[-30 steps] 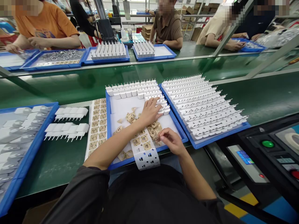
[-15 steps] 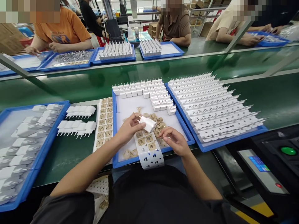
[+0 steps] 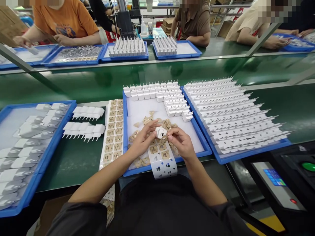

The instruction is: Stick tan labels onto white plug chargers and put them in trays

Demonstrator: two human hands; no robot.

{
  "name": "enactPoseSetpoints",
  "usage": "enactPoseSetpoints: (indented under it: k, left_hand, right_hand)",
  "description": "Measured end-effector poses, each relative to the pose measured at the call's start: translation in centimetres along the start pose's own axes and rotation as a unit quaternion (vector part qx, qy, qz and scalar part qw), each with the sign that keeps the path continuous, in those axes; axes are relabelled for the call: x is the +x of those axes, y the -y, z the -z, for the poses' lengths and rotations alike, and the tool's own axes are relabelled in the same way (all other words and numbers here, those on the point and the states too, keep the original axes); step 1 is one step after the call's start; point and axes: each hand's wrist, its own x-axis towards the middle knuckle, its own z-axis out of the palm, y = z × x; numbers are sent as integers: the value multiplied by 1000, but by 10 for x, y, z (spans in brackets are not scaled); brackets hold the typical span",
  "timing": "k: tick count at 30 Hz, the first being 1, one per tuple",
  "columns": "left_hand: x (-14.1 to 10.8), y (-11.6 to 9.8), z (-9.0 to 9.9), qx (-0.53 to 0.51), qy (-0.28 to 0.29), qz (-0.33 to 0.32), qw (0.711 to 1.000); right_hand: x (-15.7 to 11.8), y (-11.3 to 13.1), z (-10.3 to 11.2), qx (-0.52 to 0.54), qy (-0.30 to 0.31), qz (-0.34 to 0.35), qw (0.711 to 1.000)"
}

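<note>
A white plug-in charger (image 3: 160,133) is held in the fingers of my left hand (image 3: 142,141), its face with the port slots turned toward me. My right hand (image 3: 182,143) pinches at the right edge of that face; whatever lies between its fingertips is too small to make out. Below both hands, a strip of tan-backed labels (image 3: 164,167) hangs over the front rim of the blue tray (image 3: 125,137). Tan peeled backing pieces (image 3: 141,161) lie scattered in this tray. Rows of white chargers (image 3: 154,93) stand pins-up along its back and right side.
To the right, another blue tray (image 3: 227,160) is filled with rows of chargers. A label sheet (image 3: 113,131), loose chargers (image 3: 85,131) and a third tray (image 3: 36,178) lie leftward. A machine with a screen (image 3: 274,177) stands at right. Co-workers (image 3: 66,23) sit across the green line.
My left hand has turned the charger so its port face shows toward me. My right hand has come up against that face. The whole view has shifted slightly.
</note>
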Motion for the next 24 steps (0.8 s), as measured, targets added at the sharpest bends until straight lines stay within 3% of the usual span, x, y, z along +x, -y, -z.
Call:
enactPoseSetpoints:
  k: [4, 12, 24]
  left_hand:
    - [-5, -5, 3, 95, 63, -57, 992]
    - [-5, -2, 2, 188, 0, -115, 975]
    - [-7, 1, 2, 243, 7, -134, 961]
  right_hand:
    - [0, 2, 0, -9, 1, -17, 1000]
    - [-3, 5, 0, -19, -38, -34, 999]
    - [-3, 4, 0, -38, -44, -33, 998]
